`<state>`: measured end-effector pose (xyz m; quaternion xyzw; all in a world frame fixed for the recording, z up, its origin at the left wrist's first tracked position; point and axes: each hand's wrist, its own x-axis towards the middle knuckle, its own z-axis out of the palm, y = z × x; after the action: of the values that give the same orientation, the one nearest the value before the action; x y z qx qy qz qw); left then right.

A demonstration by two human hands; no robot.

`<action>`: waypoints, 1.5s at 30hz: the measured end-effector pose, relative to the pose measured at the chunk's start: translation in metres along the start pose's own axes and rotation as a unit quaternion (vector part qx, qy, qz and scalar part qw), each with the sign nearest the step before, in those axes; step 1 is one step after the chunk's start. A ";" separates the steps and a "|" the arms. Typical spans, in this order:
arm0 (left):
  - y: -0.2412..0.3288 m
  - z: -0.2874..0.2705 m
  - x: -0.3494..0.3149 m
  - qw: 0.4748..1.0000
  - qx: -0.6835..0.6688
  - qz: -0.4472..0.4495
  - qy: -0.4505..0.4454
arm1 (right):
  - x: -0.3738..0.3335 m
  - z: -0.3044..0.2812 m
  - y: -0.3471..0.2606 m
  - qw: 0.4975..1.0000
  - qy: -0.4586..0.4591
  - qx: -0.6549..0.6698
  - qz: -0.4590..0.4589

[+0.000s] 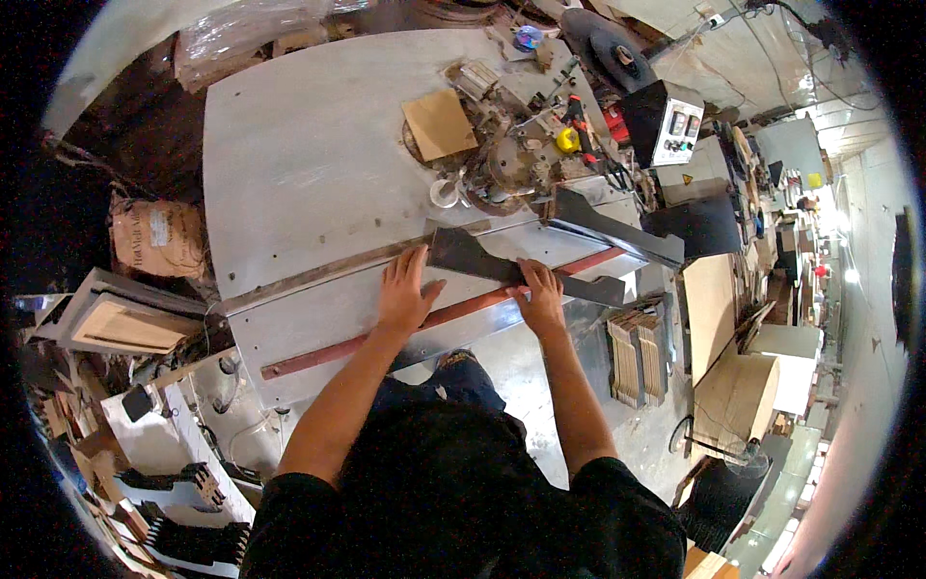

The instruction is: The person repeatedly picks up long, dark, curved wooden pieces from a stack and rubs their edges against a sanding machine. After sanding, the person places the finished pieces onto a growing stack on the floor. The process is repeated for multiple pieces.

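Left hand (pixel 405 291) lies flat, with the thumb spread apart from the fingers, and its fingertips are at one end of a dark board (pixel 477 261). Right hand (pixel 542 305) has its fingers over the same board, with the thumb by the near edge; one cannot tell if it pinches the board or just rests on it.

Under and past both hands is a big grey table (pixel 309 164). A long red strip (pixel 323 357) runs across it, starting to the left of the left hand, going just on the near side of that hand's fingertips and on past the right hand. The dark board has a wavy edge. It goes from the left hand, under the right hand's fingers, and sticks out to the right of them. Past the right hand, up and to the right, is another dark board (pixel 612 230) of much the same shape. Down and to the right of the right hand, below the table's edge, is a stack of thin pieces (pixel 637 357). Straight ahead of the left hand, well away, is a square brown board (pixel 440 125). A little white cup (pixel 444 194) is nearer to that hand. Far ahead of the right hand is a small round yellow thing (pixel 567 141).
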<state>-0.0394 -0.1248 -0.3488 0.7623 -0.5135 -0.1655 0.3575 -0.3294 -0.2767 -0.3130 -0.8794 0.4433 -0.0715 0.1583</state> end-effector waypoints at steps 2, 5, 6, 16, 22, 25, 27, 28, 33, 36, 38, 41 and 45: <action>0.000 0.012 0.006 1.000 0.002 0.001 0.019 | 0.001 -0.001 -0.005 1.000 0.000 0.002 -0.017; 0.007 0.023 0.009 0.998 0.054 -0.024 -0.001 | 0.005 -0.001 0.000 0.999 0.033 0.007 -0.037; 0.007 0.031 0.010 0.998 0.056 -0.022 0.008 | 0.007 -0.002 0.004 0.998 0.046 0.013 -0.049; 0.050 0.088 0.038 0.994 0.093 -0.054 0.034 | 0.016 -0.002 0.085 0.997 0.025 0.045 -0.051; 0.077 0.106 0.052 0.991 0.089 -0.103 -0.002 | 0.033 -0.002 0.102 0.994 0.066 0.028 -0.081; 0.085 0.109 0.058 0.989 0.094 -0.112 0.014 | 0.037 0.003 0.106 0.994 0.066 0.017 -0.080; 0.088 0.110 0.060 0.991 0.091 -0.090 0.035 | 0.039 0.004 0.107 0.994 0.066 0.033 -0.079; 0.089 0.109 0.059 0.992 0.090 -0.078 0.045 | 0.038 0.005 0.107 0.994 0.067 0.040 -0.078; 0.083 0.113 0.056 0.989 0.092 -0.086 0.079 | 0.045 0.008 0.103 0.991 0.075 0.043 -0.104; 0.079 0.109 0.054 0.987 0.092 -0.104 0.080 | 0.050 0.012 0.098 0.991 0.064 0.034 -0.116; 0.078 0.104 0.052 0.986 0.097 -0.117 0.073 | 0.052 0.014 0.096 0.988 0.072 0.026 -0.134; 0.073 0.099 0.050 0.983 0.113 -0.131 0.067 | 0.053 0.015 0.089 0.987 0.073 0.041 -0.137; 0.063 0.094 0.047 0.982 0.114 -0.125 0.084 | 0.054 0.018 0.080 0.988 0.061 0.037 -0.139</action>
<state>-0.1199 -0.2160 -0.3628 0.8674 -0.3979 -0.0842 0.2867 -0.3530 -0.3612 -0.3578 -0.9200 0.3228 -0.1627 0.1515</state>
